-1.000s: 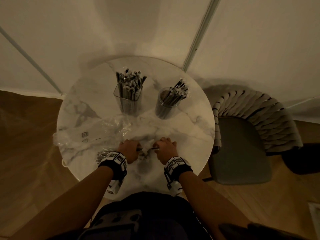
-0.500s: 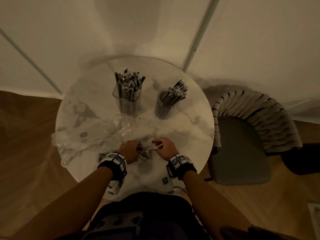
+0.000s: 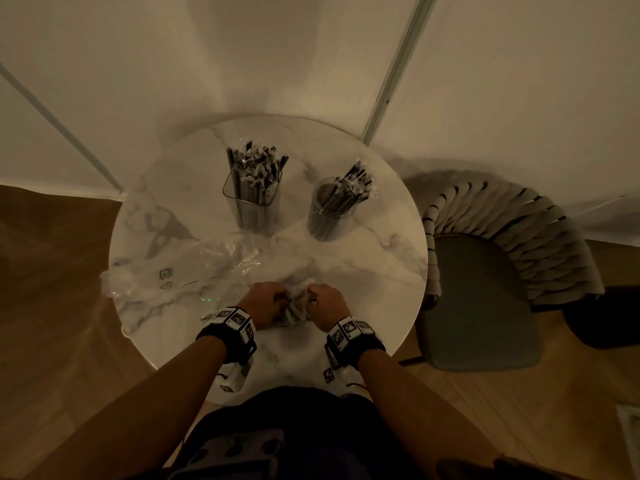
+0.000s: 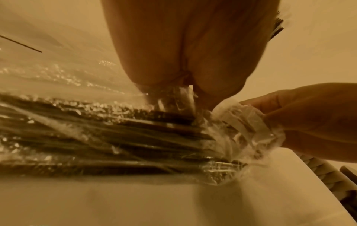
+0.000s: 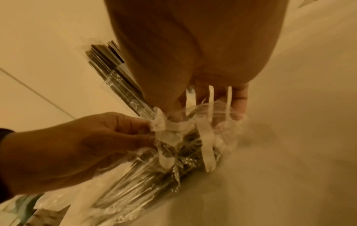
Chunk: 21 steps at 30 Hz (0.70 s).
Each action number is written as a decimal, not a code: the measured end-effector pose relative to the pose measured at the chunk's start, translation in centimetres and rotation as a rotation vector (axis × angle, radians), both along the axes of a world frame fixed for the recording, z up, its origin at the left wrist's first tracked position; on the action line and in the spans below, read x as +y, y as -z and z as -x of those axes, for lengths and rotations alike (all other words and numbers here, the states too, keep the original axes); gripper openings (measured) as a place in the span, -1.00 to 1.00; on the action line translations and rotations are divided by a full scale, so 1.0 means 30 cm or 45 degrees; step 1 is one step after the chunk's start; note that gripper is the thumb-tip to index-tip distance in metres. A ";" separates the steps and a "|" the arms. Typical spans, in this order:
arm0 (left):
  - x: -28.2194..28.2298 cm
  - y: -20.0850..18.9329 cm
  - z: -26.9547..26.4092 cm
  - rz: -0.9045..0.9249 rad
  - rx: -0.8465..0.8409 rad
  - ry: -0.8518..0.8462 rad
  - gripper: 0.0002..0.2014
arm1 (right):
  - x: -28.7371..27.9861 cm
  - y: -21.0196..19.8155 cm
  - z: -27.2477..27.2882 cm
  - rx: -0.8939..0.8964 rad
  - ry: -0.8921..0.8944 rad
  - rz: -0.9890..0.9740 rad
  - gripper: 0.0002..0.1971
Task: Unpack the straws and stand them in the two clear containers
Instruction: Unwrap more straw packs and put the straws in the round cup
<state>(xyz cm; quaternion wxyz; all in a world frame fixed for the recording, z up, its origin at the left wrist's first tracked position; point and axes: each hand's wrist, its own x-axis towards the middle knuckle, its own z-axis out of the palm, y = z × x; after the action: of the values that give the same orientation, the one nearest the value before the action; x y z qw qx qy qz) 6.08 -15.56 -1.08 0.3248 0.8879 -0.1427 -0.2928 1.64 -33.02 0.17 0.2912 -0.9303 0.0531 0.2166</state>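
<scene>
Clear plastic of the straw packet (image 3: 294,308) on the marble table (image 3: 381,265) had bunched up more between the hands than a moment earlier. Left hand (image 3: 265,308) and right hand (image 3: 327,306) both pinched its mouth, so it was probably about to open; both containers (image 3: 254,206) already held straws.

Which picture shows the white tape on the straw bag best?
The right wrist view: the white tape strips stand out sharp across the bag's clear plastic end. In the left wrist view the tape shows, but blurrier. In the head view both hands hide it.
</scene>
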 end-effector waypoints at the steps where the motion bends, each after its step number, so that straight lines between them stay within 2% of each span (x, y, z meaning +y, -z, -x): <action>1: 0.001 -0.002 -0.004 -0.018 -0.001 0.010 -0.79 | 0.000 -0.008 -0.002 0.028 -0.033 0.028 -0.85; 6: 0.007 -0.015 -0.011 -0.098 -0.032 0.104 -0.78 | 0.004 -0.009 -0.004 0.055 -0.123 0.037 -0.81; 14: 0.015 -0.015 -0.011 -0.051 -0.074 0.079 -0.78 | 0.001 -0.011 0.002 0.166 -0.175 0.006 -0.86; 18: 0.012 -0.028 -0.009 -0.060 -0.007 0.120 -0.78 | -0.003 0.015 0.003 0.164 -0.151 0.019 -0.90; 21: 0.009 -0.044 -0.010 -0.094 0.060 0.203 -0.69 | -0.019 0.021 -0.002 0.162 -0.123 0.012 -0.86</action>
<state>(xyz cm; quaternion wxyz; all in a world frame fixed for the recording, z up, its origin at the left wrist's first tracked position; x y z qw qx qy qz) 6.39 -15.30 0.23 0.2709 0.8780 -0.1942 -0.3436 1.69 -33.58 -0.45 0.2721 -0.9175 0.0275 0.2888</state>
